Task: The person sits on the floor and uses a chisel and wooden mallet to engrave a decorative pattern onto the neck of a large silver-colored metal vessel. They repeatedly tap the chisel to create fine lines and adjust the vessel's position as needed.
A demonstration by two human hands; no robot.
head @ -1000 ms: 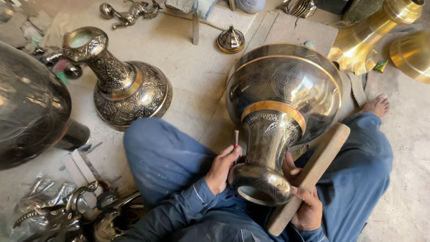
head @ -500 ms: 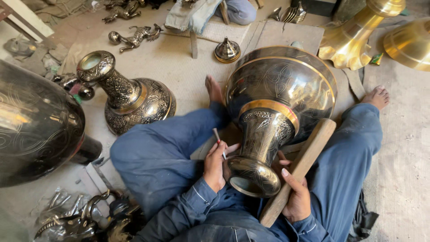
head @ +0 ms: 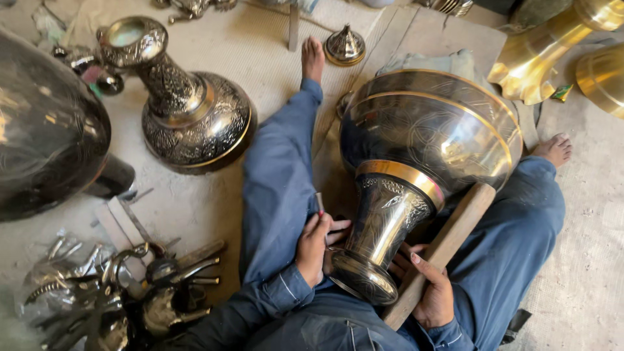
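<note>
A person sits on the floor in blue work clothes, seen from above, with a large engraved metal vase (head: 416,175) lying tilted across the lap at centre right, its wide bowl toward the top of the frame and its narrow mouth toward the bottom. Compared with a moment earlier, the left leg has stretched out straight toward the upper middle, the bare foot now near a small domed metal lid (head: 345,45), and the vase sits lower between the legs, so the engraved neck is better braced for the work. The left hand (head: 316,246), at lower centre, is closed around a thin chisel (head: 320,203) just beside the vase neck; its tip is hidden, so contact cannot be confirmed. The right hand (head: 432,294), lower right of centre, grips a long wooden mallet (head: 442,250) that rests against the underside of the vase. A second engraved vase (head: 185,110) stands at upper left, a big dark vessel (head: 45,130) fills the left edge, and shiny brass pieces (head: 552,52) sit at upper right. A pile of metal fittings (head: 123,292), some in what may be clear plastic bags, lies at lower left. A small green and yellow packet (head: 563,92) shows by the brass; no readable signs appear
</note>
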